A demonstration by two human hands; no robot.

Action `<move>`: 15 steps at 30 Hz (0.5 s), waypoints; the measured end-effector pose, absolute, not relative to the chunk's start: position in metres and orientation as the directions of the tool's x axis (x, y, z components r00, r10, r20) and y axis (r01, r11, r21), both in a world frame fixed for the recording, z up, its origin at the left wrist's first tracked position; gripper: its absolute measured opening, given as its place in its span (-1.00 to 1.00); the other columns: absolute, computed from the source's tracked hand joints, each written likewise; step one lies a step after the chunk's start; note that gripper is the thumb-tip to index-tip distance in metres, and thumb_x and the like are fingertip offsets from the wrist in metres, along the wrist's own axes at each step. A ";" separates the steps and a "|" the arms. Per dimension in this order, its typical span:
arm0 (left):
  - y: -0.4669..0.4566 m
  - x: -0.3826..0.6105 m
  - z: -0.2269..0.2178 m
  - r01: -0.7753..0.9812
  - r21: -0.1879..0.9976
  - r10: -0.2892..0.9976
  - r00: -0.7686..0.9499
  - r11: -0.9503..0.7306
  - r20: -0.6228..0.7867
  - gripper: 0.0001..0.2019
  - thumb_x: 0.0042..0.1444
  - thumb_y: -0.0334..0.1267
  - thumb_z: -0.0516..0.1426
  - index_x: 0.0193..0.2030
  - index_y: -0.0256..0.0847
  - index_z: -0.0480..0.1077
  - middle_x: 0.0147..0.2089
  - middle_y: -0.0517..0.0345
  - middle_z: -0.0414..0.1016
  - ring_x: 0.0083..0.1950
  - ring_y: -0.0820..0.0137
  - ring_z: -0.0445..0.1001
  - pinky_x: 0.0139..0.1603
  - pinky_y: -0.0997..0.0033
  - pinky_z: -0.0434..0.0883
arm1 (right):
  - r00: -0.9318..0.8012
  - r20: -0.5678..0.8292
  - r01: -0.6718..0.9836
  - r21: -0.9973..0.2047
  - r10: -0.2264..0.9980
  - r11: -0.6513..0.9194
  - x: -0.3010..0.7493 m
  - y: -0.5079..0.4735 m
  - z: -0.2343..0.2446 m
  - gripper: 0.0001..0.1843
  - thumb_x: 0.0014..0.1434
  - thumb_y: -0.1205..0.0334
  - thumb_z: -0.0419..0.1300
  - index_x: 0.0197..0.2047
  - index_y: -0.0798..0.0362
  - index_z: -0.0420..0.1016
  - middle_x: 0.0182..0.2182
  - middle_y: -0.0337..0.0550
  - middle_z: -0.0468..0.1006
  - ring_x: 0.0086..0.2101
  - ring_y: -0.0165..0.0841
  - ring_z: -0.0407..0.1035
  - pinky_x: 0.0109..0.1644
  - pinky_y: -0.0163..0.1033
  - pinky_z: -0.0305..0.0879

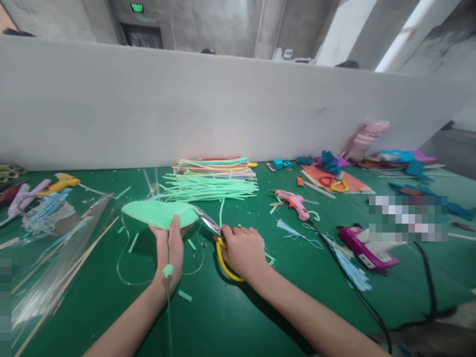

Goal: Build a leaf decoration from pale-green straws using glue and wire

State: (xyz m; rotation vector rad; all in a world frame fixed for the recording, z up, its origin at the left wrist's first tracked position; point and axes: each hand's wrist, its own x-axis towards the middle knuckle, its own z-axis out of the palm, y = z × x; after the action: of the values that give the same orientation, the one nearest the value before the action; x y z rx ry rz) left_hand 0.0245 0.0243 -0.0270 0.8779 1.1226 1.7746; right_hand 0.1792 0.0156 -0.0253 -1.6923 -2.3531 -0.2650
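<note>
My left hand (pixel 171 250) grips a mint-green, leaf-shaped fuzzy piece (pixel 159 214) from below, thumb on its near face. Yellow-handled scissors (pixel 211 224) are in my right hand (pixel 243 250), and their blade tips reach the piece's right end. Whether the blades are cutting it cannot be made out. A clear thread (pixel 122 277) loops on both sides of my left wrist. In front of that wrist hangs a small green tuft (pixel 168 270) on a thin strand. Green pipe cleaners (pixel 211 187) lie piled behind the piece, with small green offcuts (pixel 185 296) scattered on the table.
A pink glue gun (pixel 295 203) lies right of my right hand, its black cord (pixel 347 267) running toward the front edge. Beyond it are light-blue tassels (pixel 345 263) and a magenta device (pixel 366 248). A yellow glue gun (pixel 63 184) and sticks (pixel 74 270) lie left. A grey partition (pixel 223 109) stands behind.
</note>
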 end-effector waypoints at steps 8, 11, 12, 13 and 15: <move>0.022 0.027 -0.026 -0.287 0.933 0.904 -0.419 -0.217 0.082 -0.35 0.16 -0.12 0.16 0.32 -0.09 -0.03 0.19 -0.13 0.40 0.02 0.20 0.53 0.03 0.20 0.50 | -0.296 0.171 0.953 -0.013 0.940 0.303 0.176 0.014 -0.025 -0.81 0.24 0.16 0.07 -0.22 0.08 0.43 -0.42 -0.01 0.60 -0.40 -0.20 0.52 -0.41 -0.27 0.13; 0.022 0.027 -0.023 -0.305 0.923 0.901 -0.424 -0.236 0.091 -0.33 0.16 -0.13 0.16 0.34 -0.02 -0.06 0.22 -0.08 0.37 0.05 0.21 0.52 0.03 0.21 0.49 | -0.254 0.183 0.962 -0.050 0.950 0.267 0.181 0.017 -0.021 -0.80 0.27 0.14 0.05 -0.21 0.06 0.41 -0.42 -0.06 0.60 -0.41 -0.22 0.52 -0.44 -0.28 0.09; 0.023 0.026 -0.020 -0.316 0.914 0.900 -0.423 -0.254 0.104 -0.34 0.16 -0.14 0.16 0.34 0.01 -0.05 0.23 -0.05 0.36 0.06 0.22 0.51 0.03 0.22 0.50 | -0.215 0.201 0.969 -0.074 0.956 0.234 0.184 0.019 -0.019 -0.76 0.29 0.09 0.02 -0.21 0.04 0.41 -0.40 -0.08 0.60 -0.41 -0.23 0.52 -0.45 -0.28 0.09; 0.023 0.023 -0.018 -0.330 0.904 0.901 -0.417 -0.271 0.118 -0.35 0.15 -0.15 0.17 0.33 0.03 -0.01 0.23 -0.02 0.37 0.07 0.21 0.50 0.02 0.22 0.50 | -0.167 0.219 0.976 -0.103 0.961 0.193 0.188 0.022 -0.018 -0.72 0.31 0.03 -0.01 -0.20 0.03 0.40 -0.39 -0.09 0.60 -0.40 -0.23 0.52 -0.45 -0.28 0.08; 0.025 0.015 -0.011 -0.359 0.889 0.915 -0.380 -0.283 0.138 -0.40 0.13 -0.17 0.19 0.29 0.00 0.11 0.18 0.00 0.42 0.05 0.20 0.50 -0.01 0.23 0.51 | -0.069 0.238 0.980 -0.167 0.969 0.111 0.198 0.027 -0.016 -0.66 0.31 -0.05 -0.04 -0.16 0.02 0.38 -0.34 -0.09 0.60 -0.38 -0.25 0.51 -0.44 -0.29 0.09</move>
State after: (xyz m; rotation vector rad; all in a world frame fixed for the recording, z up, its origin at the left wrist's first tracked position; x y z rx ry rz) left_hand 0.0154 0.0252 -0.0110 0.8489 1.0092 1.7999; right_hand 0.1976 0.0265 -0.0156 -1.9185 -2.1049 -0.0537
